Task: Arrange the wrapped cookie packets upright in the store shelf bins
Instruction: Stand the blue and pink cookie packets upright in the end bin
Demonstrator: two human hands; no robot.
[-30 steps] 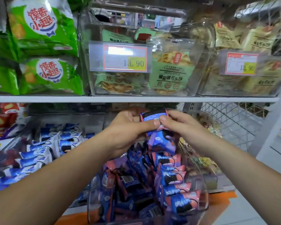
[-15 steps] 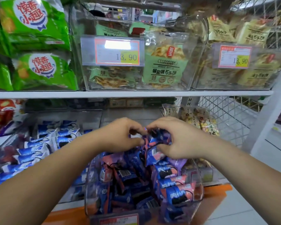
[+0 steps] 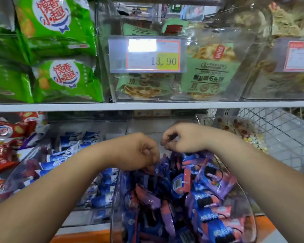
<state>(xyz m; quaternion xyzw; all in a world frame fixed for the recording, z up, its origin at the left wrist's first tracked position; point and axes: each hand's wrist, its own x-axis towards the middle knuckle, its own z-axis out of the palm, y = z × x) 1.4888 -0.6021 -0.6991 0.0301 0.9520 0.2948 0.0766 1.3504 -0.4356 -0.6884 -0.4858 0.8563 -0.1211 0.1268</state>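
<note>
A clear plastic bin [image 3: 249,206] on the lower shelf is crammed with blue, pink and purple wrapped cookie packets [image 3: 204,200]; many stand on edge and some lean. My left hand [image 3: 137,151] is curled at the back left of the pile, its fingertips pinching the top edge of a blue cookie packet [image 3: 157,170]. Just above the back of the pile, my right hand [image 3: 184,139] hovers with curled fingers, and I see nothing in it. Both forearms cover the sides of the bin.
To the left stands another clear bin of blue-and-white packets [image 3: 102,200], with red bags [image 3: 5,132] beyond it. The upper shelf edge [image 3: 147,106] runs close above my hands, carrying green bags [image 3: 65,79] and bins with a 13.90 price tag [image 3: 153,55]. Wire mesh [image 3: 279,134] is at the right.
A second ago both hands held a blue packet above the bin, then pushed it down into the pile. Now my right hand has lifted off while my left stays at the packet tops.
</note>
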